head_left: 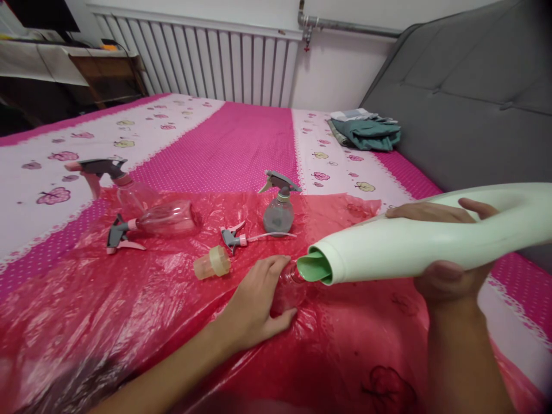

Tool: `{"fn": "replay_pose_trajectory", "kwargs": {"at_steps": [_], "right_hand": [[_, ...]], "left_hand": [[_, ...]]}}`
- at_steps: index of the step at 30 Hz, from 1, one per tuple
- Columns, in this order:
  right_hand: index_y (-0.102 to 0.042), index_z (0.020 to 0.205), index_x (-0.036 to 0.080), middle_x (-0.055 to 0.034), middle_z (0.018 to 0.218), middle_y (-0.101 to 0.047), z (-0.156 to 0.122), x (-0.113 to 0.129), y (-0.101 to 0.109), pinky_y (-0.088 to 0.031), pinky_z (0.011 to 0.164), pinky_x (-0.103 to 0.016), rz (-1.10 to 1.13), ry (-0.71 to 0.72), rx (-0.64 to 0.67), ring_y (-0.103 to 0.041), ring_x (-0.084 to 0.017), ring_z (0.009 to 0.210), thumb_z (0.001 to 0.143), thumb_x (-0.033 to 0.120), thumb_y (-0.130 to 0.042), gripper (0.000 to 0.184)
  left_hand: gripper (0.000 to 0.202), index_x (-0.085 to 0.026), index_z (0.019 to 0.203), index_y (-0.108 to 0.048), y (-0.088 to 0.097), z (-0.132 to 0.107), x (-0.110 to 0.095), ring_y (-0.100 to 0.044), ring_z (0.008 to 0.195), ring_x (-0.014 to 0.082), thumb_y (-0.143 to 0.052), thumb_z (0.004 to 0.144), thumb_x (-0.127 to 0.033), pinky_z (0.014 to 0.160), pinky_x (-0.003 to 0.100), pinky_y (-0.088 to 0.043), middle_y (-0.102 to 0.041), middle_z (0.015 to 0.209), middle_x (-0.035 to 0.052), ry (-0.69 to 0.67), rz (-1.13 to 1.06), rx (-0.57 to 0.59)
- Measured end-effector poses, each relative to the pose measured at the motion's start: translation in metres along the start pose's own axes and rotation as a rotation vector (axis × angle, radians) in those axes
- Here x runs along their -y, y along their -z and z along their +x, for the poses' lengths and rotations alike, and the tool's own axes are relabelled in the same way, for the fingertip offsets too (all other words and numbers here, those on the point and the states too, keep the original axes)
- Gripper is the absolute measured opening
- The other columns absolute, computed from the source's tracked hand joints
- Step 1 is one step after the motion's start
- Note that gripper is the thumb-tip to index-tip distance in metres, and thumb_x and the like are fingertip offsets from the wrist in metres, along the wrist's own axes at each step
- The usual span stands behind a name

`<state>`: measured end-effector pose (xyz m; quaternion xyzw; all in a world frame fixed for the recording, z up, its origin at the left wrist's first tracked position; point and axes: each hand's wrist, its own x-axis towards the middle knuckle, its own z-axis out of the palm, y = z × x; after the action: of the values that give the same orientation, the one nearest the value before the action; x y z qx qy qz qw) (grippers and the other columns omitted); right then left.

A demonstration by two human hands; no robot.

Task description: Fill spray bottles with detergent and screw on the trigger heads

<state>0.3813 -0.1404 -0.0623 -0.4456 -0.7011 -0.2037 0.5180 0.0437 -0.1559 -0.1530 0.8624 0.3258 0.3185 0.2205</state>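
Observation:
My right hand [440, 253] grips a large pale green jug [414, 241], tipped on its side with its green spout [317, 269] pointing left. The spout sits at the open neck of a small clear bottle [290, 290], which my left hand [254, 302] steadies on the red plastic sheet [129, 322]. A loose trigger sprayer head with its tube [235, 237] and a translucent cap [212, 263] lie just beyond my left hand.
An upright spray bottle with dark liquid [279, 208] stands mid-sheet. Two clear spray bottles [155, 221] sit at the left, one lying down. Folded clothes [366, 132] rest at the far right by a grey headboard [466, 86]. A radiator [207, 57] lines the wall.

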Motion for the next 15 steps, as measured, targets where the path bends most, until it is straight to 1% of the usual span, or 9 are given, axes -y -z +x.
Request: {"fn": "replay_pose_trajectory", "kwargs": {"at_steps": [5, 8, 12, 15], "right_hand": [[-0.082, 0.095, 0.026, -0.0042, 0.084, -0.085, 0.0002, -0.0001, 0.0007, -0.039, 0.119, -0.061, -0.01, -0.008, 0.004, -0.083, -0.035, 0.09, 0.096, 0.097, -0.031, 0.088], [-0.082, 0.094, 0.026, -0.0038, 0.084, -0.085, -0.0003, -0.0008, 0.0006, -0.039, 0.119, -0.06, -0.007, -0.011, 0.006, -0.083, -0.035, 0.091, 0.096, 0.097, -0.032, 0.087], [-0.082, 0.094, 0.026, -0.0028, 0.083, -0.085, 0.0004, -0.0012, -0.0004, -0.039, 0.118, -0.06, 0.035, 0.0, -0.01, -0.083, -0.035, 0.089, 0.096, 0.096, -0.038, 0.082], [-0.081, 0.093, 0.024, -0.0041, 0.081, -0.084, 0.0013, -0.0006, -0.0009, -0.039, 0.117, -0.06, 0.019, 0.014, -0.012, -0.083, -0.034, 0.087, 0.098, 0.096, -0.034, 0.086]], "left_hand": [[0.091, -0.032, 0.17, -0.027, -0.0001, -0.0004, 0.0007, -0.066, 0.141, 0.0396, -0.081, 0.096, -0.032, 0.118, 0.063, -0.062, -0.061, 0.158, 0.0173, 0.006, 0.003, 0.008], [0.091, -0.032, 0.171, -0.028, 0.0005, -0.0004, 0.0003, -0.066, 0.142, 0.0392, -0.081, 0.097, -0.031, 0.119, 0.062, -0.062, -0.061, 0.158, 0.0169, 0.009, 0.0, 0.011], [0.087, -0.031, 0.17, -0.028, 0.0016, 0.0002, -0.0018, -0.067, 0.14, 0.0389, -0.079, 0.099, -0.033, 0.118, 0.061, -0.063, -0.062, 0.156, 0.0172, 0.011, 0.003, 0.016], [0.088, -0.031, 0.169, -0.028, 0.0014, 0.0005, -0.0023, -0.067, 0.14, 0.0388, -0.079, 0.098, -0.032, 0.117, 0.062, -0.063, -0.062, 0.156, 0.0171, 0.006, 0.003, 0.011]]}}
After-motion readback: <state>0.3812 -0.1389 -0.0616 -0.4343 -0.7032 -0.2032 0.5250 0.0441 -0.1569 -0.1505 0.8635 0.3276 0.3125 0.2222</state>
